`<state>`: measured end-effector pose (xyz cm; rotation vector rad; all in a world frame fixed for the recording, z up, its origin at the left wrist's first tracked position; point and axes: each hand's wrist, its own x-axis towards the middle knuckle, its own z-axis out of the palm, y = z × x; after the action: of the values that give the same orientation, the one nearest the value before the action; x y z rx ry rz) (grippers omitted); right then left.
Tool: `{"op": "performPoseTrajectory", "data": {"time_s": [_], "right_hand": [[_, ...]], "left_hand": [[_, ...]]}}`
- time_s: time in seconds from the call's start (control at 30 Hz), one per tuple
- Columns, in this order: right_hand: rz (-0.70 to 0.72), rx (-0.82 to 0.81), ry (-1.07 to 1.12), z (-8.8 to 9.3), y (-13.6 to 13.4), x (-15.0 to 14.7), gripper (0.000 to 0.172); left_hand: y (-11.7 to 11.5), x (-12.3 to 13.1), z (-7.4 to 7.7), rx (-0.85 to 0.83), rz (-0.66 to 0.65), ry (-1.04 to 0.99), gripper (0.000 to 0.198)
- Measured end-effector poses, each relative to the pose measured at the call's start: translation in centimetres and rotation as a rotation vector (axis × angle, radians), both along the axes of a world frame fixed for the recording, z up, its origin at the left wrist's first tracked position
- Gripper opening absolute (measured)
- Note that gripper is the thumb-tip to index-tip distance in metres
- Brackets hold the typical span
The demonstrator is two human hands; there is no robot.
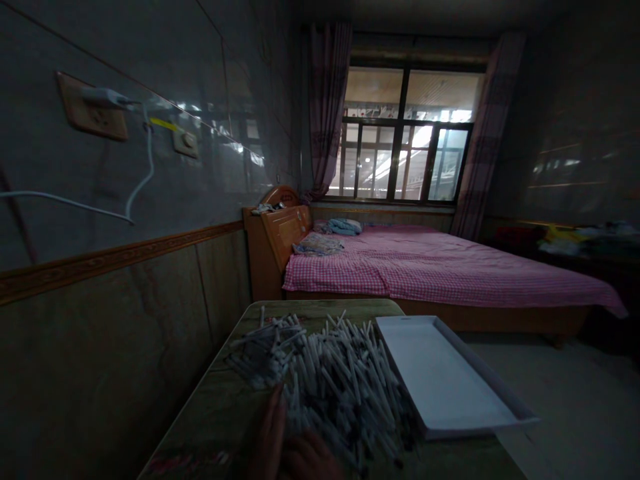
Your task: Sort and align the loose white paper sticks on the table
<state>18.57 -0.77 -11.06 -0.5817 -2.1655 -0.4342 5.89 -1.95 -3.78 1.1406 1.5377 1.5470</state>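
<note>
Sticks (pixel 345 373): heaped on the counter (pixel 220 413), left of the tray (pixel 450 380); many point lengthwise away.
Left hand (pixel 269 430): beside the heap, fingers extended.
Right hand (pixel 310 456): nearer the heap's middle, which lies ahead, rightward.
Both grips: too dark; opening and hold I cannot tell.

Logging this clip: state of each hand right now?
Left hand: extended beside the white pen-like sticks; grip can't be told.
Right hand: looks curled; too dim to tell if it holds anything.
</note>
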Motion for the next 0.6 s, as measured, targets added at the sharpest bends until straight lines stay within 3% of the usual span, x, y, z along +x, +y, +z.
{"op": "performPoseTrajectory", "data": {"time_s": [0.17,0.27,0.43,0.6], "right_hand": [[-0.034,-0.004,-0.014,1.4,1.0,3.0,0.017],[-0.026,0.059,0.067,0.9,1.4,3.2,0.008],[0.009,0.107,0.102,-1.3,1.7,2.5,0.015],[0.016,0.029,0.010,-1.6,1.7,2.1,0.010]], "left_hand": [[1.0,2.5,0.4,0.006,0.001,-0.094,0.047],[1.3,2.9,1.1,0.014,-0.007,-0.105,0.047],[1.3,0.2,2.9,-0.035,0.102,-0.107,0.040],[1.5,-3.2,3.8,-0.048,0.110,-0.012,0.037]]}}
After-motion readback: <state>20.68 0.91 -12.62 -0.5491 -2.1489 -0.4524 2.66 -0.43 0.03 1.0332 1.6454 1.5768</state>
